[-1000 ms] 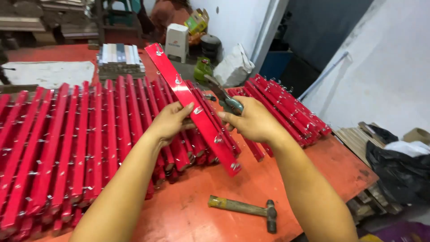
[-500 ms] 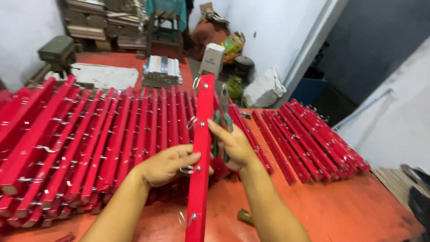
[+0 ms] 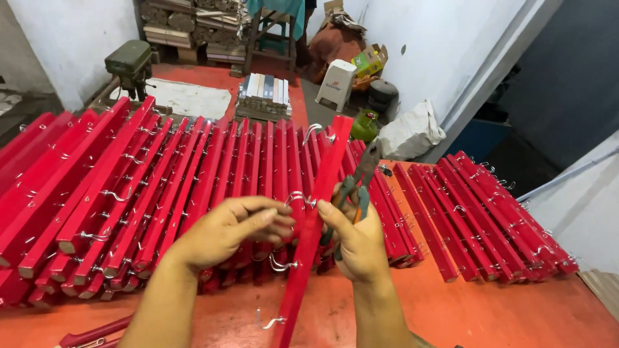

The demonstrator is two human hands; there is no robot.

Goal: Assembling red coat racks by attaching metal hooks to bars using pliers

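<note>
1. The red slat [image 3: 314, 225] stands nearly upright between the two hands, its top end reaching up to the green can [image 3: 365, 124] at the far edge of the worktop [image 3: 503, 309]. Half a second ago it stood much the same; a second ago it lay slanted across the rows.
2. The left hand [image 3: 225, 231] sits just left of the red slat, fingers curled loosely toward a metal hook [image 3: 295, 197] on its side. Its grip is half closed, and I cannot tell whether it pinches the hook.
3. The right hand [image 3: 356, 241] is pressed against the slat's right edge, thumb on the red face, its grip closed around the pliers [image 3: 355, 183], whose nose points up beside the slat.
4. Behind the red slat, rows of red slats with hooks [image 3: 129, 187] lean side by side; a second group [image 3: 490, 219] lies to its right.
5. The hammer seen a second ago near the slat's lower end is out of frame now.
6. A stack of grey bars [image 3: 263, 93] lies beyond the slat's top, to its left.
</note>
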